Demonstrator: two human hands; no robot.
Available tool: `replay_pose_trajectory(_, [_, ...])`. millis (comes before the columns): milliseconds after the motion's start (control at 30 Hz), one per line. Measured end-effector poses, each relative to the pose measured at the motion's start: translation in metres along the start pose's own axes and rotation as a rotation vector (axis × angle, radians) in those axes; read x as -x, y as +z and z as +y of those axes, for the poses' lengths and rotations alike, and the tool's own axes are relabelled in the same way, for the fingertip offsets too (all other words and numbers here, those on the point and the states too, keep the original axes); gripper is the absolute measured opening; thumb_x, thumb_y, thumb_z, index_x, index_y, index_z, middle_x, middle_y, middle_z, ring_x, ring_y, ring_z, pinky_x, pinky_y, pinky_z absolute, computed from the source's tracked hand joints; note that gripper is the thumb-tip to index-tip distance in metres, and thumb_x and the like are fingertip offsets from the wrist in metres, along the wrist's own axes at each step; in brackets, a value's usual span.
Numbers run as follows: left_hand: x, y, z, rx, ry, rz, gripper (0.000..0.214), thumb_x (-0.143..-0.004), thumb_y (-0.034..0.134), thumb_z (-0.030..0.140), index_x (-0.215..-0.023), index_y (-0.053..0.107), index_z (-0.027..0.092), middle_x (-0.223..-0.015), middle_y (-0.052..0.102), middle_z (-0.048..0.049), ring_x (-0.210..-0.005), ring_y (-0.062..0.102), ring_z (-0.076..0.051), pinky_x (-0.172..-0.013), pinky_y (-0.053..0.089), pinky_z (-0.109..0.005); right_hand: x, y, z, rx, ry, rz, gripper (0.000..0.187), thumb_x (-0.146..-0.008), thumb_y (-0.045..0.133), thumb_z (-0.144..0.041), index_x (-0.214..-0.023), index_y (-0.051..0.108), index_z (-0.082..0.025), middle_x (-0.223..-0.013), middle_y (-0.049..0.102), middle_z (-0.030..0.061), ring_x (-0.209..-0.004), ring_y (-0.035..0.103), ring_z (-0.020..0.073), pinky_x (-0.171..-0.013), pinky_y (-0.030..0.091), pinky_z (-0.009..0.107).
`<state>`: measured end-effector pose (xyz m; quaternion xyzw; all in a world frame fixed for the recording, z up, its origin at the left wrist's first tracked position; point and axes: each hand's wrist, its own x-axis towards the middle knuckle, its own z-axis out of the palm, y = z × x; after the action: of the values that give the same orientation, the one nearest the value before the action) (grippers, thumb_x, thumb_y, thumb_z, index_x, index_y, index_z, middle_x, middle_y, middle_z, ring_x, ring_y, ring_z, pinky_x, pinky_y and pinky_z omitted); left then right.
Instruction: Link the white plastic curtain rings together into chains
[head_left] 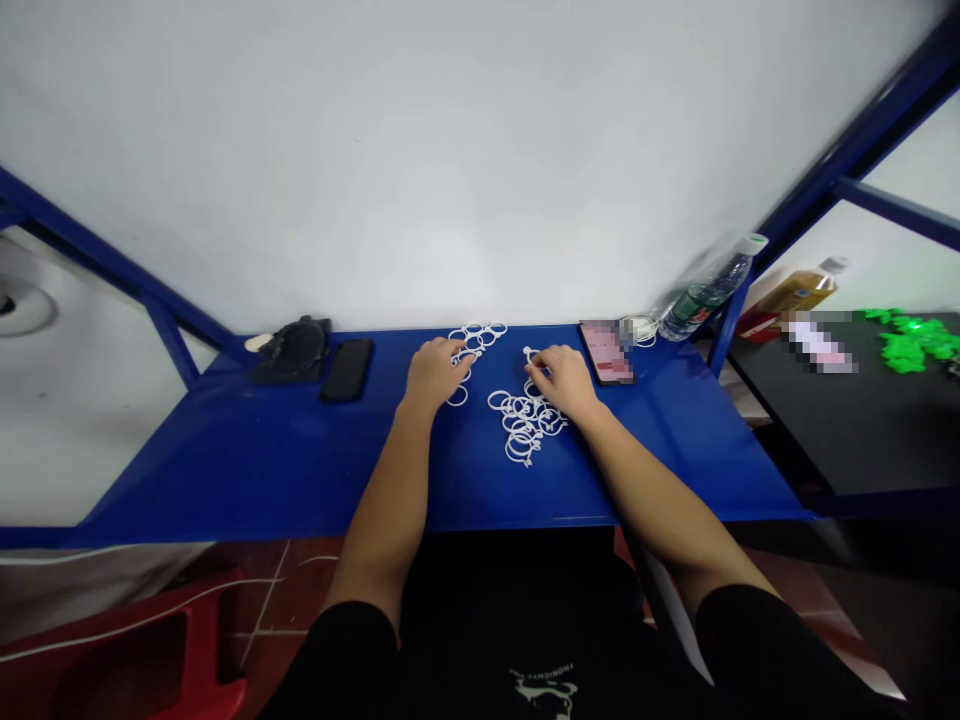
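Observation:
Over a loose group of white plastic rings (475,333), my left hand (433,374) bends its thumb and index finger around the edge of one white ring (468,356). Another ring (457,396) lies just below that hand. To the right, my right hand (562,380) has its fingers curled, with a white ring (529,353) at the fingertips. Its palm side is hidden from me. Between my forearms, a heap of overlapping white rings (519,422) with small tabs lies on the blue table (247,460), partly beneath the right hand.
A black phone (347,370) and a dark crumpled item (298,346) lie at left. At right are a lit phone (606,352), a white cable (640,330) and a leaning water bottle (705,297). Blue frame bars (832,160) flank the table; a black table (840,420) holds green pieces (919,345).

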<state>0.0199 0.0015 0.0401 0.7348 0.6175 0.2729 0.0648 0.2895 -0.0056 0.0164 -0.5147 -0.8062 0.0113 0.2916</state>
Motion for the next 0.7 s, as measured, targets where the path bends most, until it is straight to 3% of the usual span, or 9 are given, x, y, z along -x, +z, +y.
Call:
replay_pose_trajectory(67, [0.0,-0.015,-0.017,0.005,-0.1,-0.115,0.024,-0.094,0.071,0.039,-0.108,0.076,0.022,-0.102,0.077,-0.008,-0.098,0.07,-0.024,-0.087,0.052,-0.034,0.0,0.0,-0.001,0.07,0.041,-0.065,0.026,-0.1,0.065,-0.04,-0.085,0.073,-0.02,-0.088,0.074,0.0088,-0.087,0.062,0.0261,-0.079,0.038,0.038])
replay_pose_trajectory(133, [0.002,-0.024,-0.029,0.021,-0.187,-0.326,0.026,-0.086,0.077,0.046,-0.098,0.076,0.024,-0.092,0.077,-0.004,-0.083,0.07,-0.021,-0.073,0.05,-0.031,0.0,0.0,-0.003,0.108,0.077,-0.111,0.029,-0.1,0.064,-0.043,-0.085,0.074,-0.02,-0.089,0.075,0.0092,-0.087,0.063,0.0259,-0.078,0.037,0.037])
replay_pose_trajectory(200, [0.003,-0.026,-0.036,-0.001,-0.224,-0.495,0.03,-0.077,0.084,0.05,-0.089,0.075,0.024,-0.086,0.076,-0.0019,-0.076,0.069,-0.02,-0.066,0.047,-0.03,0.0,-0.001,-0.005,0.114,0.095,-0.136,0.03,-0.102,0.063,-0.044,-0.087,0.075,-0.02,-0.089,0.076,0.0089,-0.087,0.064,0.0255,-0.078,0.036,0.037])
replay_pose_trajectory(267, [0.002,-0.023,-0.038,-0.053,-0.235,-0.563,0.031,-0.072,0.087,0.05,-0.086,0.075,0.025,-0.088,0.076,-0.0016,-0.077,0.069,-0.02,-0.066,0.046,-0.03,0.0,-0.002,-0.007,0.1,0.095,-0.148,0.029,-0.103,0.061,-0.043,-0.09,0.076,-0.021,-0.089,0.076,0.008,-0.087,0.065,0.0253,-0.078,0.037,0.037])
replay_pose_trajectory(400, [0.0,-0.014,-0.035,-0.126,-0.237,-0.537,0.031,-0.072,0.087,0.047,-0.095,0.078,0.027,-0.1,0.078,-0.0024,-0.086,0.071,-0.022,-0.072,0.048,-0.029,0.0,-0.002,-0.008,0.06,0.08,-0.153,0.025,-0.102,0.061,-0.04,-0.096,0.077,-0.021,-0.094,0.077,0.0083,-0.092,0.066,0.0268,-0.082,0.041,0.038])
replay_pose_trajectory(533, [-0.001,-0.01,-0.028,-0.159,-0.193,-0.511,0.014,-0.086,0.075,0.041,-0.091,0.08,0.028,-0.104,0.079,-0.0022,-0.092,0.071,-0.022,-0.076,0.049,-0.029,0.0,0.002,-0.006,-0.011,0.013,-0.163,0.021,-0.1,0.063,-0.034,-0.105,0.078,-0.02,-0.109,0.077,0.0103,-0.103,0.066,0.0282,-0.094,0.046,0.04])
replay_pose_trajectory(700, [0.001,-0.007,-0.016,-0.177,-0.148,-0.381,0.021,-0.093,0.061,0.035,-0.091,0.081,0.027,-0.102,0.079,-0.0044,-0.095,0.071,-0.023,-0.08,0.051,-0.03,0.003,0.008,-0.003,-0.053,-0.113,-0.205,0.033,-0.097,0.066,-0.041,-0.123,0.075,-0.021,-0.138,0.069,0.013,-0.129,0.059,0.0322,-0.114,0.039,0.051])
